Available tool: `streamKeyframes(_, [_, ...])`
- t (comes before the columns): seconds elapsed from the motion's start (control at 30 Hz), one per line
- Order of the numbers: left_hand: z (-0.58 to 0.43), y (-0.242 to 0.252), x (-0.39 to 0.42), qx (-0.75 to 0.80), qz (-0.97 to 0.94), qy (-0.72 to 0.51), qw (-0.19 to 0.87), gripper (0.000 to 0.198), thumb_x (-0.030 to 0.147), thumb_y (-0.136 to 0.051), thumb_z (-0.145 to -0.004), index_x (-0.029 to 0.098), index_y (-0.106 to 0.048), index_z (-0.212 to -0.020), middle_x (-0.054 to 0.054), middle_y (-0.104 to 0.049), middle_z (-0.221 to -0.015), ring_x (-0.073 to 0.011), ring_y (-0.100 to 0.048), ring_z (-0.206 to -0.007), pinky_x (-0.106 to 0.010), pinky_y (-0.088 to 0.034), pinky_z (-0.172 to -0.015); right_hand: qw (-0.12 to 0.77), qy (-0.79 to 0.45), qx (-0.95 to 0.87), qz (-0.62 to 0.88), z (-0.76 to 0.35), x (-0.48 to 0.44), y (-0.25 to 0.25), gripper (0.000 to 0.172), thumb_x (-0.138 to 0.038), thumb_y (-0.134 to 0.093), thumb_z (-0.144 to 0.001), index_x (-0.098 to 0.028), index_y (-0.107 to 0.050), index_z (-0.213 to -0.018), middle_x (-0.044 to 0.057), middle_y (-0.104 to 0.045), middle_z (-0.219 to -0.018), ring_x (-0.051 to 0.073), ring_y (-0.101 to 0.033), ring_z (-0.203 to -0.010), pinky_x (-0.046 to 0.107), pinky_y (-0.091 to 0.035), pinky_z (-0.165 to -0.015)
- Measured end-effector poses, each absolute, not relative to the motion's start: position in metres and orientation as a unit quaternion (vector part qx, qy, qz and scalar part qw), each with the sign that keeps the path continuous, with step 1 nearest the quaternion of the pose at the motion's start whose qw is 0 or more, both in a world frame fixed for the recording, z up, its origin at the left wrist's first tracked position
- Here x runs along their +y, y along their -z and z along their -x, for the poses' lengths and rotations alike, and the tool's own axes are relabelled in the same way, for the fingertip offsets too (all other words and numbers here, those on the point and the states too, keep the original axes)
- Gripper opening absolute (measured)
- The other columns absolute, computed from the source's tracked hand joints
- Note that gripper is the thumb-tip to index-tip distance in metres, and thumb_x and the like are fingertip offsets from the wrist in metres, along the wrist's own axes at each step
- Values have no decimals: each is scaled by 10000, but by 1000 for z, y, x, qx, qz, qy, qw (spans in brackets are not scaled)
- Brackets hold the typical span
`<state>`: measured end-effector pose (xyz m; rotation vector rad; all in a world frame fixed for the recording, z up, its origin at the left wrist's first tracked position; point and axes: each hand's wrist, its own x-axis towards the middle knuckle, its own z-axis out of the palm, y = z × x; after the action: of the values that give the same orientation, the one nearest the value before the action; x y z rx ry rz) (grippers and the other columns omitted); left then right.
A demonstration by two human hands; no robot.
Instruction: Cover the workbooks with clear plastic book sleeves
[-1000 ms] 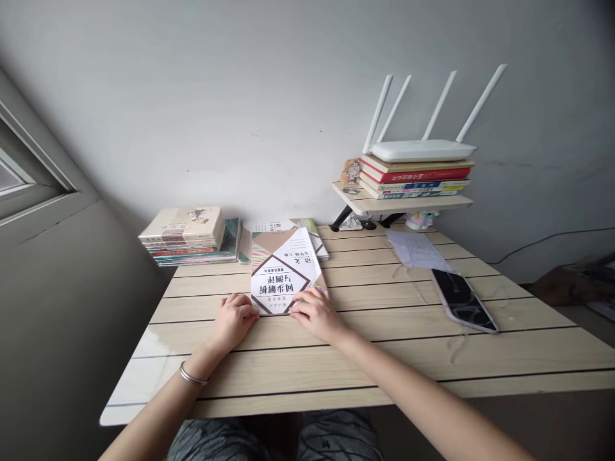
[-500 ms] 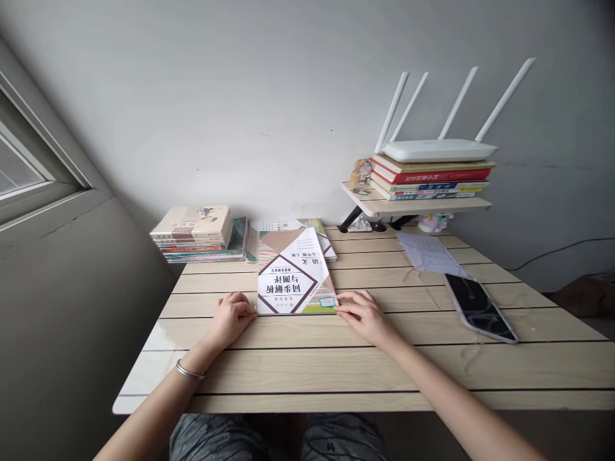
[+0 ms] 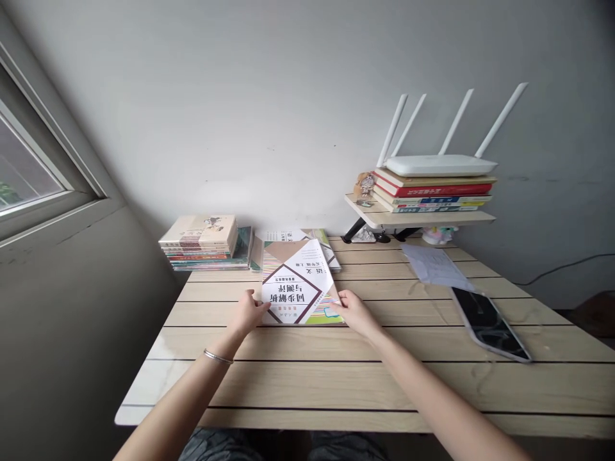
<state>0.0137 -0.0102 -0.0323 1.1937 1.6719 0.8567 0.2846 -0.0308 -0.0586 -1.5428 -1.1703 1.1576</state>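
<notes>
A workbook (image 3: 300, 282) with a white, tan and striped cover lies on the desk, its print upside down to me. My left hand (image 3: 250, 312) grips its near left edge, thumb on the cover. At the near right corner my right hand (image 3: 356, 312) holds the other edge, thumb near a small blue-edged label. The fingers under both edges are partly hidden. Behind the workbook, and partly covered by it, lie similar books (image 3: 331, 251).
A stack of books (image 3: 199, 234) stands at the back left. To the right are a phone (image 3: 492, 323), a paper sheet (image 3: 435, 266) and a small raised shelf (image 3: 427, 219) bearing books (image 3: 435, 191) and a white router (image 3: 439, 165). The wooden desk (image 3: 307, 384) extends toward me.
Both hands have moved from beside the workbook's near corners onto its edges, thumbs now over the cover. The whole view has shifted slightly, with things appearing lower.
</notes>
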Motion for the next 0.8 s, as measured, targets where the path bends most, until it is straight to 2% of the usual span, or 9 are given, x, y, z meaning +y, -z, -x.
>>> streamKeyframes(0.1, [-19,23,-9,659,-463,-339,486,292,307,-689,-711,111,-579,-898,21,-535,-564,-143,-553,-531,-243,-429,-484,468,-543,-385,581,-281,-38,52,268,-268,-684,-675,-225,-478,-842,36,-680,-905,182,-642,-773,228,-500,-448])
streamKeyframes(0.17, [-20,16,-10,639,-452,-342,519,203,305,-657,-746,125,-571,-783,19,-533,-542,-130,-559,-524,-215,-430,-459,486,-574,-351,558,-281,-42,48,252,-228,-676,-680,-220,-492,-853,27,-667,-875,161,-634,-756,202,-488,-427])
streamKeyframes(0.27, [-21,6,-13,600,-426,-347,582,145,252,-613,-783,131,-565,-848,-32,-637,-693,-137,-621,-606,-213,-496,-485,498,-595,-326,539,-285,-42,46,242,-185,-686,-670,-211,-526,-849,10,-651,-796,126,-621,-681,159,-446,-393])
streamKeyframes(0.4, [-24,-4,-11,506,-340,-369,702,210,152,-591,-779,124,-567,-986,-86,-680,-835,-158,-656,-628,-241,-547,-460,511,-602,-320,523,-295,-33,44,210,-203,-693,-683,-214,-576,-856,13,-674,-786,117,-621,-617,155,-422,-365])
streamKeyframes(0.47, [-32,-5,-10,490,-312,-392,713,263,107,-589,-766,132,-547,-1025,-86,-680,-844,-159,-658,-604,-236,-541,-431,537,-596,-308,512,-297,-30,42,147,-289,-649,-746,-214,-597,-862,42,-698,-825,147,-650,-655,206,-503,-438])
streamKeyframes(0.53, [-49,-1,-13,488,-293,-428,702,328,97,-595,-763,151,-511,-1075,-89,-678,-894,-164,-667,-614,-243,-546,-437,574,-587,-286,494,-291,-32,42,198,-396,-541,-830,-217,-611,-877,74,-713,-886,190,-680,-767,289,-581,-600])
streamKeyframes(0.63, [-87,11,-27,486,-263,-493,672,397,146,-597,-787,201,-447,-1151,-104,-657,-1039,-175,-683,-699,-269,-566,-504,601,-607,-255,454,-268,-43,43,300,-456,-453,-872,-218,-622,-942,91,-711,-994,215,-673,-928,359,-571,-803])
streamKeyframes(0.7, [-113,22,-40,478,-249,-520,662,399,198,-586,-811,241,-426,-1174,-97,-638,-1106,-177,-683,-764,-282,-569,-562,596,-625,-242,443,-251,-52,45,249,-396,-556,-823,-206,-624,-969,92,-705,-1031,224,-671,-943,367,-559,-832])
streamKeyframes(0.8, [-130,31,-45,456,-278,-490,689,294,289,-598,-816,219,-503,-1085,-82,-665,-980,-165,-674,-719,-275,-550,-590,602,-614,-233,454,-247,-58,46,249,-214,-677,-701,-191,-625,-943,87,-713,-1006,237,-680,-902,362,-572,-770])
